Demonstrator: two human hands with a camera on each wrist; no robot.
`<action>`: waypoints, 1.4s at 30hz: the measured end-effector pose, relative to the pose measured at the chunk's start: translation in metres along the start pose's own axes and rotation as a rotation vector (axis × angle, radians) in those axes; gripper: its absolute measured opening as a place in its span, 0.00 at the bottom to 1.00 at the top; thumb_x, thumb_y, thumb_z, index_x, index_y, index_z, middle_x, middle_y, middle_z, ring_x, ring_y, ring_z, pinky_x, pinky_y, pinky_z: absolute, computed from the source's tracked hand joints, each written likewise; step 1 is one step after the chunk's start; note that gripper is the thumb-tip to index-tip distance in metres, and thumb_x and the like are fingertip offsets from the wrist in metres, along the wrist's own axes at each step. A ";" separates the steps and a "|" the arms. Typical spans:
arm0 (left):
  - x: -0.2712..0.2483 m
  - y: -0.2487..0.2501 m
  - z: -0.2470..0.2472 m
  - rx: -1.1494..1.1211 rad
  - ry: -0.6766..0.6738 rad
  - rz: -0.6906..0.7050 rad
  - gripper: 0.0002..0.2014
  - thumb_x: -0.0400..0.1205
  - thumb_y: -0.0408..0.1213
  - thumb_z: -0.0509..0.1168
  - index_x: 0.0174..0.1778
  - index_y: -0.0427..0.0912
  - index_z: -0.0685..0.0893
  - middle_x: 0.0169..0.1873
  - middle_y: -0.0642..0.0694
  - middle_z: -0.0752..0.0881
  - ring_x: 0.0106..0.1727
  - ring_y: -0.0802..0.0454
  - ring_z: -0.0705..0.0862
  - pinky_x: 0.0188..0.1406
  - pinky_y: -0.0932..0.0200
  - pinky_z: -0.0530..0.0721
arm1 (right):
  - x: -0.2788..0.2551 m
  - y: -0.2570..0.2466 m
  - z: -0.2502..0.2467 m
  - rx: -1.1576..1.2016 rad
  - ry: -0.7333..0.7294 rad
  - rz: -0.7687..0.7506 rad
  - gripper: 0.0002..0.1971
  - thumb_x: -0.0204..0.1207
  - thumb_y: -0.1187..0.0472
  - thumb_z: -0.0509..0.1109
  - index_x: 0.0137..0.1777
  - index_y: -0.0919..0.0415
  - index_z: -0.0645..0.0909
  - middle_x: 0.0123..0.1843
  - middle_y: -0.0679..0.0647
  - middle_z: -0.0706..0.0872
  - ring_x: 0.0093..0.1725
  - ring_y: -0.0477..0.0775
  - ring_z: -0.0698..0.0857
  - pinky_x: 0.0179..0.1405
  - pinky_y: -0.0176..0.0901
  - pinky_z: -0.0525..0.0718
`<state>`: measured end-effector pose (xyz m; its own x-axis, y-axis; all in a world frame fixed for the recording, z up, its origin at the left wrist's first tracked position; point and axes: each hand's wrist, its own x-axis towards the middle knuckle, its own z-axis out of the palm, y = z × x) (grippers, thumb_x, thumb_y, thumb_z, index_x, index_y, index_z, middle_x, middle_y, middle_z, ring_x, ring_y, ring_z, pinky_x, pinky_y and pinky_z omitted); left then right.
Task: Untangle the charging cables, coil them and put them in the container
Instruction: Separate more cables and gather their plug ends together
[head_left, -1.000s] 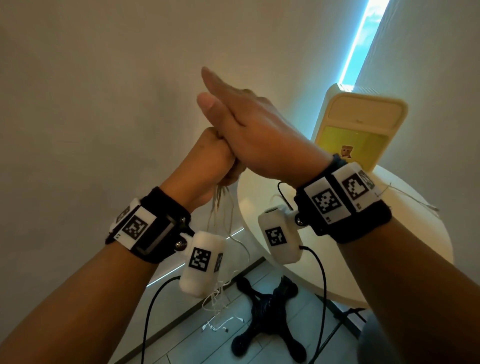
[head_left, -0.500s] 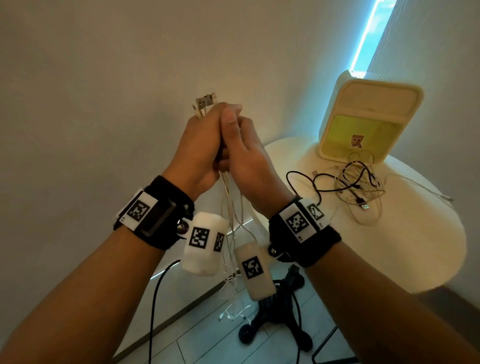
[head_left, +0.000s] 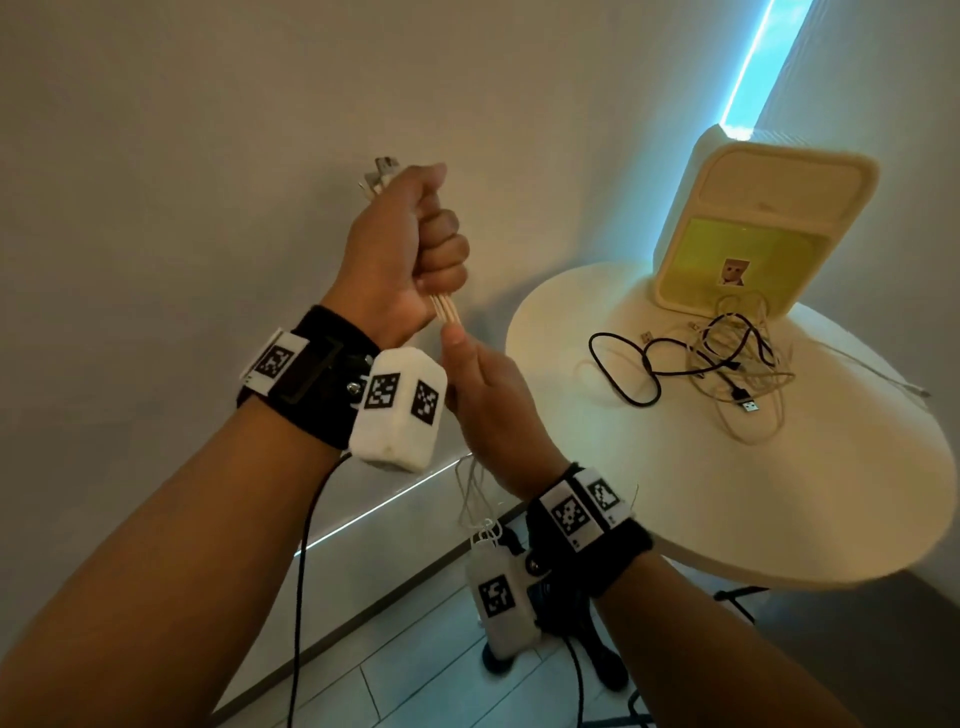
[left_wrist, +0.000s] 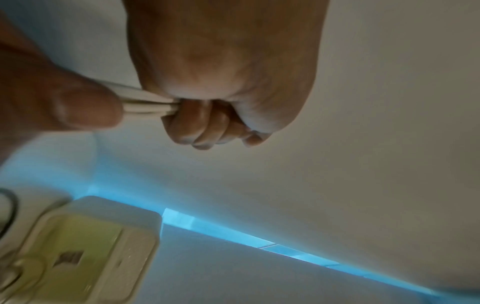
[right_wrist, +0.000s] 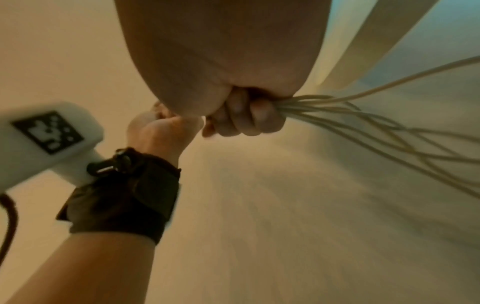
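My left hand (head_left: 415, 244) is raised in a fist around a bundle of white cables (head_left: 444, 309), whose plugs (head_left: 379, 174) stick out above the fist. Just below it, my right hand (head_left: 483, 384) grips the same strands, which hang on toward the floor (head_left: 475, 499). The left wrist view shows the white cables (left_wrist: 145, 102) running from the fist (left_wrist: 207, 121) into the right hand's fingers (left_wrist: 78, 102). In the right wrist view several strands (right_wrist: 363, 123) fan out from the curled fingers (right_wrist: 249, 117). A tangle of black and white cables (head_left: 727, 364) lies on the round table.
A cream and yellow container (head_left: 763, 228) stands upright at the back of the round white table (head_left: 727, 493). Below the hands are the table's black base (head_left: 597, 654) and a tiled floor. A plain wall fills the left.
The right hand has slid down the white cables from beside the left fist to just below it. The head view has shifted, bringing the table and the cable tangle into sight.
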<state>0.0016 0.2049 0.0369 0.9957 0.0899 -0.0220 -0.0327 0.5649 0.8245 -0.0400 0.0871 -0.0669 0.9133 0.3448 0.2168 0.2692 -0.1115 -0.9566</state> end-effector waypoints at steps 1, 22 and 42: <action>0.004 0.000 -0.003 -0.025 0.000 -0.017 0.25 0.92 0.41 0.62 0.32 0.54 0.57 0.20 0.55 0.55 0.18 0.58 0.52 0.10 0.65 0.55 | 0.000 -0.001 -0.001 0.003 0.018 -0.010 0.28 0.94 0.42 0.55 0.31 0.52 0.72 0.25 0.45 0.74 0.27 0.45 0.72 0.33 0.43 0.71; 0.031 -0.031 0.032 -0.037 0.018 -0.240 0.27 0.90 0.40 0.62 0.28 0.53 0.56 0.19 0.54 0.55 0.17 0.56 0.53 0.12 0.64 0.53 | -0.002 -0.025 -0.047 -0.066 0.075 0.082 0.27 0.92 0.41 0.55 0.34 0.54 0.75 0.30 0.52 0.78 0.33 0.54 0.75 0.38 0.59 0.75; 0.058 -0.057 0.066 0.104 0.024 -0.187 0.25 0.91 0.41 0.60 0.28 0.54 0.58 0.19 0.54 0.55 0.17 0.56 0.52 0.14 0.66 0.51 | -0.071 -0.044 -0.170 -0.353 -0.036 0.318 0.27 0.92 0.39 0.56 0.39 0.58 0.79 0.28 0.51 0.75 0.15 0.46 0.70 0.16 0.40 0.73</action>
<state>0.0669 0.1237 0.0260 0.9812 0.0115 -0.1927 0.1629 0.4859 0.8587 -0.0646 -0.0912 -0.0072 0.9578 0.2734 -0.0885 0.0712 -0.5241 -0.8487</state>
